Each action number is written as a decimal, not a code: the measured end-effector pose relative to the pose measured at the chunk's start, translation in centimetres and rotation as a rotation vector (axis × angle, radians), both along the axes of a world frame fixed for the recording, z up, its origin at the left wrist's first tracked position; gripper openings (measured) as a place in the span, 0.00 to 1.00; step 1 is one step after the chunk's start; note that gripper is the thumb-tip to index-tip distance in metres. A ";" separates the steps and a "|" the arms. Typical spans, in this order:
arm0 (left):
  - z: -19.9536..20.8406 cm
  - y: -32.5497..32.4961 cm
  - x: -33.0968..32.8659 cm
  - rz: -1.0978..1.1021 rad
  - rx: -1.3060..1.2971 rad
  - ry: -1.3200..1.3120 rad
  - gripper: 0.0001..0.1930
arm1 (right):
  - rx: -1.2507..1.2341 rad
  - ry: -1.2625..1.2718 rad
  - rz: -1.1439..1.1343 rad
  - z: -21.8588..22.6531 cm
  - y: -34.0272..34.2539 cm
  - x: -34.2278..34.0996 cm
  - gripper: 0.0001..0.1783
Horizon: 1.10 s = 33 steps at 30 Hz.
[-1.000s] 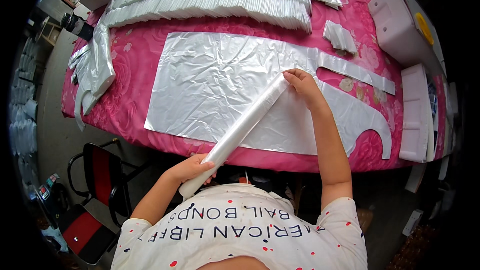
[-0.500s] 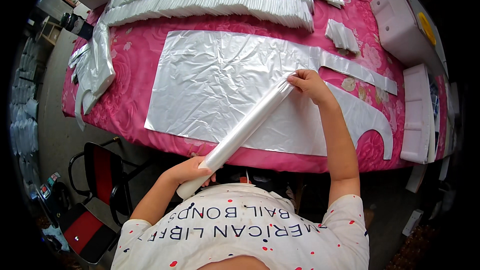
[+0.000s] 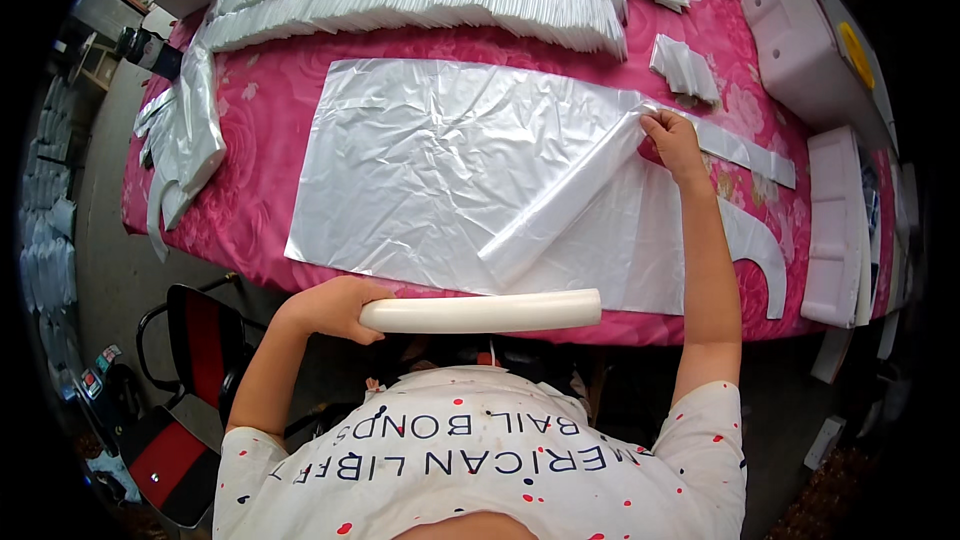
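Note:
My left hand [image 3: 342,308] is wrapped round one end of a cream-white tube [image 3: 490,312], held level just in front of the table's near edge. Between the fingers of my right hand [image 3: 674,144] is pinched the far end of a flattened plastic film roll [image 3: 565,190], which slants across a large stack of shiny white plastic bags [image 3: 390,165]. Tube and film are apart. The bags lie flat, a little crinkled, with handle-like strips [image 3: 745,152] reaching right, one straight and one curved.
Long rows of folded white plastic bundles [image 3: 430,0] fill the table's back. A pink flowered cloth [image 3: 265,155] covers the table. White foam boxes [image 3: 800,30] stand at the right, a dark jar [image 3: 150,52] at the far left. A red-and-black chair [image 3: 205,340] stands lower left.
The tube has come out of the film and swung level in my left hand. My right hand has moved right and away from me with the film, which now lies flattened on the bags.

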<state>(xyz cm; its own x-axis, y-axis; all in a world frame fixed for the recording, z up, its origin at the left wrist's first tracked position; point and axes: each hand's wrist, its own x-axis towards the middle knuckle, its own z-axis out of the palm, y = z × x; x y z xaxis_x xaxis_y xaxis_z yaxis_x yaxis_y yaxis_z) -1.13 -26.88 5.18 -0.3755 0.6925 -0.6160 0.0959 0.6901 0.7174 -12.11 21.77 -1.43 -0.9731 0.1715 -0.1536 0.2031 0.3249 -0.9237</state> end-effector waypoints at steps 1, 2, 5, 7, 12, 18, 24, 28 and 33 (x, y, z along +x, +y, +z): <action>-0.2 1.8 -0.9 -0.010 0.101 0.231 0.21 | -0.044 -0.041 0.040 0.3 -1.7 -0.3 0.09; 0.4 4.0 -2.0 -0.055 0.074 0.425 0.21 | -0.009 -0.006 0.071 0.6 -3.5 -0.4 0.09; 0.3 8.7 -4.1 -0.105 0.063 0.774 0.21 | 0.021 0.039 0.174 0.8 -7.2 -1.1 0.10; -1.6 10.6 -4.6 -0.031 0.299 1.130 0.22 | 0.058 0.027 0.227 0.7 -8.1 -1.6 0.10; -4.1 12.4 -1.0 -0.274 0.491 0.933 0.30 | 0.154 -0.045 0.275 0.7 -8.5 -2.5 0.11; -6.7 12.1 2.2 -0.367 0.297 0.961 0.44 | 0.101 -0.124 0.270 0.6 -8.1 -3.6 0.15; -6.6 12.4 3.3 -0.302 0.265 0.954 0.43 | 0.216 0.134 0.243 4.2 -11.2 3.8 0.24; -6.7 12.8 4.2 -0.290 0.235 0.951 0.44 | 0.544 0.319 0.564 3.4 -14.7 13.9 0.29; -6.7 12.9 5.3 -0.320 0.156 0.987 0.43 | 0.685 0.400 0.511 3.0 -13.7 13.5 0.32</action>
<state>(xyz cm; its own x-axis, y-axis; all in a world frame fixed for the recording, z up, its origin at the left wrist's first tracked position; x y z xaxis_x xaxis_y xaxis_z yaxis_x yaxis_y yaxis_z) 4.21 -13.95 -1.48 -0.4479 0.8936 -0.0314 0.8486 0.4359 0.2998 1.41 8.04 1.57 -0.9140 -0.3613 0.1845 -0.4049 0.7849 -0.4690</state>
